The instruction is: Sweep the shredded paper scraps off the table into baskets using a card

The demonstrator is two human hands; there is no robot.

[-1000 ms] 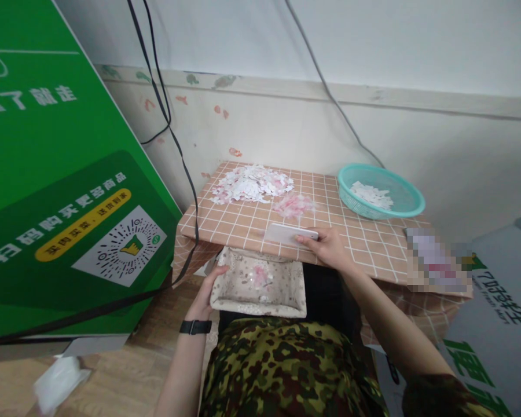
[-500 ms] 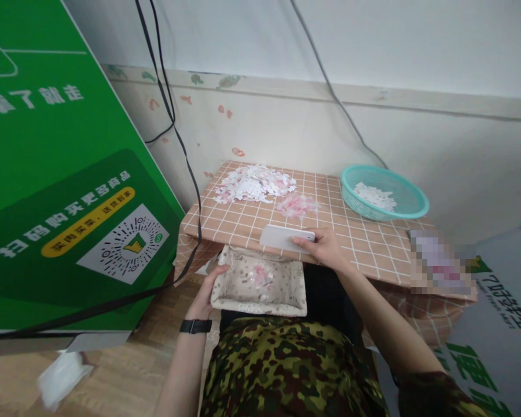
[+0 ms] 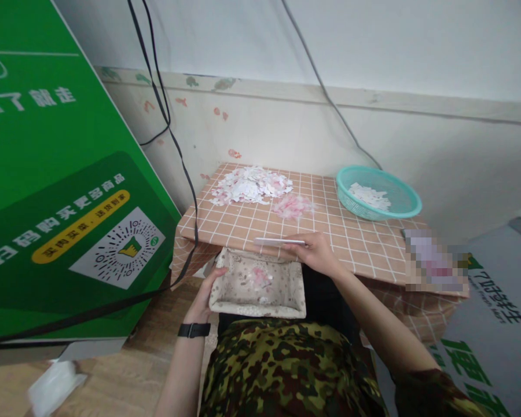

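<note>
My left hand (image 3: 208, 291) grips the left side of a shallow fabric-covered tray (image 3: 259, 308), cream with brown specks, just below the table's front edge. A few pink and white scraps (image 3: 260, 277) lie in the tray. My right hand (image 3: 315, 252) is closed on the right end of a thin white card (image 3: 271, 241), seen nearly edge-on at the table's front edge above the tray. Beyond it on the checked tablecloth lies a small pink pile of scraps (image 3: 293, 207). Farther back left is a larger heap of white and pale pink paper scraps (image 3: 252, 184).
A turquoise mesh basket (image 3: 402, 200) with white pieces stands at the back right. A blurred-out item (image 3: 434, 260) lies at the table's right corner. Black cables (image 3: 186, 168) hang at the left by a green panel (image 3: 91, 145). A white plastic bag (image 3: 54, 387) is on the floor.
The white card has turned from showing its broad face to nearly edge-on in my right hand. My left hand and the tray look much the same; the whole view has shifted slightly.
</note>
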